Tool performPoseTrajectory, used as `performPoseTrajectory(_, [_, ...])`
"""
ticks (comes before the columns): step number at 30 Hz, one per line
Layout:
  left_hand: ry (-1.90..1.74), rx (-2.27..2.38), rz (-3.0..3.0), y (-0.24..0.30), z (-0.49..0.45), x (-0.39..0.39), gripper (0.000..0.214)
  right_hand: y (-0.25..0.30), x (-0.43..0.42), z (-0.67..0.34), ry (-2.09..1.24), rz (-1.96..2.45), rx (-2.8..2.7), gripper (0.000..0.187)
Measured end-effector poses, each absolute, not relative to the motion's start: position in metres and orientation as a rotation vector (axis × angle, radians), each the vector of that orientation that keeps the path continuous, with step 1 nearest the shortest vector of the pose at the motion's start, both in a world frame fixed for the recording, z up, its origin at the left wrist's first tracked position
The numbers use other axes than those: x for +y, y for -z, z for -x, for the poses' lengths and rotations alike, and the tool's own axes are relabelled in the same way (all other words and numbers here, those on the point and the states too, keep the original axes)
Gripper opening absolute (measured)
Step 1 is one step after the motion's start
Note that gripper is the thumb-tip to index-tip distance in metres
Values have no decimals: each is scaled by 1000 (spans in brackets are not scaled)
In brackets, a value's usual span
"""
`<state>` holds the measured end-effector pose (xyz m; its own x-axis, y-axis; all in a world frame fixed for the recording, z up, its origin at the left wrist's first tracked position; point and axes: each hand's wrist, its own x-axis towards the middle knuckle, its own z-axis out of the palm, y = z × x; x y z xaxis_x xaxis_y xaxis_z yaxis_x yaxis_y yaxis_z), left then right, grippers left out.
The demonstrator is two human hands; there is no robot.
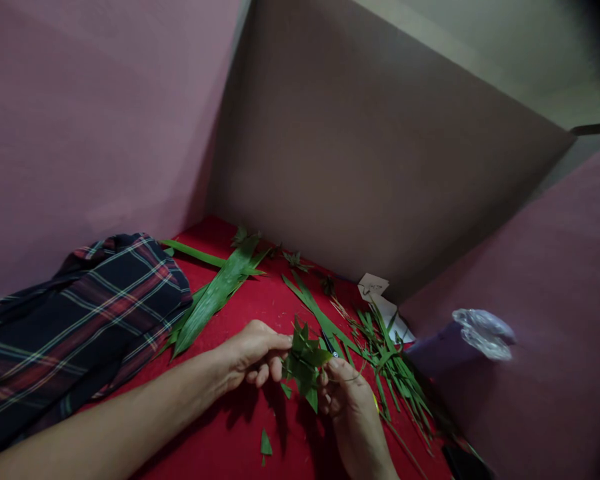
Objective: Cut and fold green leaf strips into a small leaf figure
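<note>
Between my two hands, above the red cloth (260,307), is a green folded-leaf star (304,363) with several pointed tips. My left hand (257,353) pinches its left side between thumb and fingers. On the other side, my right hand (347,393) grips a tip near the yellowish end, with a thin strand beside the fingers. Just behind the right hand, part of a dark tool with a round pivot (335,354), perhaps scissors, shows among leaf strips. Small cut leaf bits (265,443) lie on the cloth below the star.
Broad long leaves (215,300) lie at the back left, near a plaid cloth (130,293). A heap of narrow leaf strips (395,360) spreads at the right. Further star-like leaf pieces (295,260) and white papers (387,310) sit by the back wall. A plastic-topped purple object (440,347) stands right.
</note>
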<state>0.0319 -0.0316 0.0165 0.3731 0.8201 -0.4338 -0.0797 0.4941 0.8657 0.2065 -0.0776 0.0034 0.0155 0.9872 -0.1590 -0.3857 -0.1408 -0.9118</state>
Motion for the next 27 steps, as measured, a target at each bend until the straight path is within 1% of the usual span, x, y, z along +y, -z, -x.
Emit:
performPoseTrajectory(5, [-664, 1037, -886, -18, -32, -33, 35, -6, -79, -204, -1463, 1031, -820, 19])
performPoseTrajectory(13, [-642, 1040, -883, -18, -32, -33, 33, -1, -76, -209, -1500, 1025, -836, 17])
performPoseTrajectory(18, [-642, 1052, -877, -19, -32, -34, 37, 0, -76, -212, -1394, 1091, -853, 15])
performPoseTrajectory(27, [-643, 1061, -863, -17, -33, -33, 37, 4, -76, -211, -1377, 1119, -904, 23])
